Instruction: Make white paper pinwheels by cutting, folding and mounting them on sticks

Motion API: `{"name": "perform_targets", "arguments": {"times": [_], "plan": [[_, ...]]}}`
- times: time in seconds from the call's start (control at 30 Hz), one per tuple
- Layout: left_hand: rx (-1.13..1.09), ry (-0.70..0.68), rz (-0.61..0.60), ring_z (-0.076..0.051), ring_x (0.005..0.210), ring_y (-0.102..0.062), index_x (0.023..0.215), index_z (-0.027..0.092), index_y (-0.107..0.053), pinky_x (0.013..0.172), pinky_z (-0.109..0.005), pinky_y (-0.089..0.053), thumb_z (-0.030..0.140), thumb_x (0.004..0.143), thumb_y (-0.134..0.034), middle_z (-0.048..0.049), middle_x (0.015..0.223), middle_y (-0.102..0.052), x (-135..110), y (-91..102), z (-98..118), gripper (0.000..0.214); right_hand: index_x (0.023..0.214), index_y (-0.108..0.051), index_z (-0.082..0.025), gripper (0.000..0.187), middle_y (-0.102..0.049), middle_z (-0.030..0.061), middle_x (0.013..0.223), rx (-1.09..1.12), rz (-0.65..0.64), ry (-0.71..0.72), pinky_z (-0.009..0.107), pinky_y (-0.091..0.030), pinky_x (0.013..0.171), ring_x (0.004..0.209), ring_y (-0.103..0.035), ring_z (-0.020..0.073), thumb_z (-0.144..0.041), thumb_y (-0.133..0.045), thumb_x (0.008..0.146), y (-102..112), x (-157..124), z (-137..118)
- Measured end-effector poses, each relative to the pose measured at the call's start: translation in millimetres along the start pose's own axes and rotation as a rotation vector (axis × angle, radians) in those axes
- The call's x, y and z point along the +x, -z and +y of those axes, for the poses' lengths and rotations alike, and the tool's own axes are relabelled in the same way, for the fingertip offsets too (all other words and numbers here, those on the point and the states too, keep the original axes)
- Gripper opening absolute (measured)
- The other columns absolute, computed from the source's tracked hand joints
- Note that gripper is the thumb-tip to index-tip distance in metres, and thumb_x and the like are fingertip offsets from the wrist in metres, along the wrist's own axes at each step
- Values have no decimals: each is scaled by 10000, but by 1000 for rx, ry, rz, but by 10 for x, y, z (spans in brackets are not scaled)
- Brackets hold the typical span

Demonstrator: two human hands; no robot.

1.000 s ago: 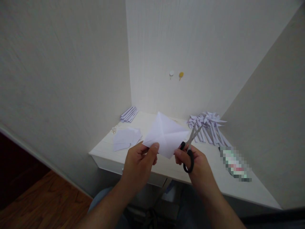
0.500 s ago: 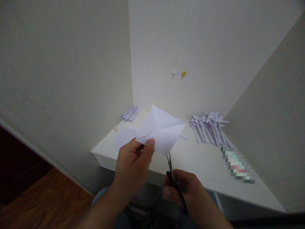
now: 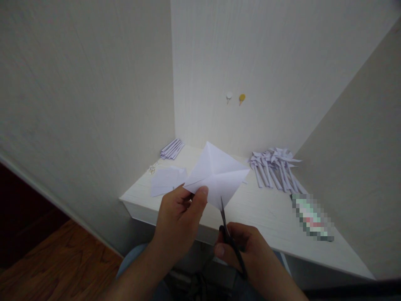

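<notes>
A creased white square of paper [image 3: 216, 169] is held up above the shelf, one corner pointing down toward me. My left hand [image 3: 180, 213] pinches it near its left corner, thumb on top. A slit shows in the paper close to that thumb. My right hand [image 3: 244, 246] grips a pair of black-handled scissors [image 3: 223, 215]. Their blades reach the paper's lower corner, with one blade lying over its face. Behind my left hand, loose white paper sheets [image 3: 164, 179] lie on the shelf, partly covered by the fingers.
On the white shelf [image 3: 260, 217], rolled paper sticks [image 3: 172, 149] lie at the back left, near small pale bits [image 3: 152, 168]. Several paper pinwheels on sticks [image 3: 275, 165] rest at the back right, beside a blurred-out item [image 3: 311, 219]. Walls enclose three sides.
My left hand and the paper have shifted slightly right and down. The lower corner now sits between the scissor blades, where before it was just above their tips.
</notes>
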State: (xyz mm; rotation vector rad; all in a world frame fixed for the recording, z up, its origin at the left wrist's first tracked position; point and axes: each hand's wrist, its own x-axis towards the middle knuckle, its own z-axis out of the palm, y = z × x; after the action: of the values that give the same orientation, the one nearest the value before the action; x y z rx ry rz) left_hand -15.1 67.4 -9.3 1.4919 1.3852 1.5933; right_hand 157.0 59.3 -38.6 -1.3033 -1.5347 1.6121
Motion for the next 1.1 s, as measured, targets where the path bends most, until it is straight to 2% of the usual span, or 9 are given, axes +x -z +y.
{"name": "perform_targets", "arguments": {"times": [0.23, 0.53, 0.7, 0.8, 1.1], "plan": [[8, 11, 17, -129, 502, -461, 545, 215, -539, 493, -249, -371, 375, 898, -586, 32, 497, -512, -3, -2, -7, 391, 712, -621, -170, 269, -536, -25, 622, -37, -4, 11, 254, -342, 555, 608, -456, 139, -381, -779, 661, 10, -4, 4], [-24, 17, 16, -123, 498, -461, 537, 211, -551, 467, -231, -374, 367, 863, -608, 27, 501, -517, -11, -6, 9, 366, 684, -587, -180, 286, -481, -45, 604, -57, -11, 22, 258, -304, 560, 595, -389, 125, -397, -773, 683, 23, -8, 45], [-83, 102, -86, -105, 425, -421, 528, 208, -565, 406, -225, -315, 408, 804, -649, 30, 472, -521, 16, -35, -41, 350, 668, -563, -188, 296, -461, -49, 608, -54, -20, 32, 262, -295, 568, 602, -371, 126, -394, -774, 675, 13, -11, 69], [-97, 156, -158, -121, 436, -470, 516, 204, -594, 429, -236, -352, 446, 813, -627, 3, 479, -570, 24, -48, -104, 385, 662, -555, -188, 293, -459, -49, 607, -49, -15, 15, 261, -291, 566, 600, -363, 123, -386, -771, 671, 4, -11, 64], [-66, 172, -143, -158, 508, -557, 529, 207, -619, 486, -257, -405, 457, 853, -624, -16, 510, -609, -7, -61, -196, 409, 633, -549, -188, 274, -439, -53, 589, -81, 8, -8, 261, -274, 552, 584, -345, 114, -386, -731, 684, 10, -20, 69]]}}
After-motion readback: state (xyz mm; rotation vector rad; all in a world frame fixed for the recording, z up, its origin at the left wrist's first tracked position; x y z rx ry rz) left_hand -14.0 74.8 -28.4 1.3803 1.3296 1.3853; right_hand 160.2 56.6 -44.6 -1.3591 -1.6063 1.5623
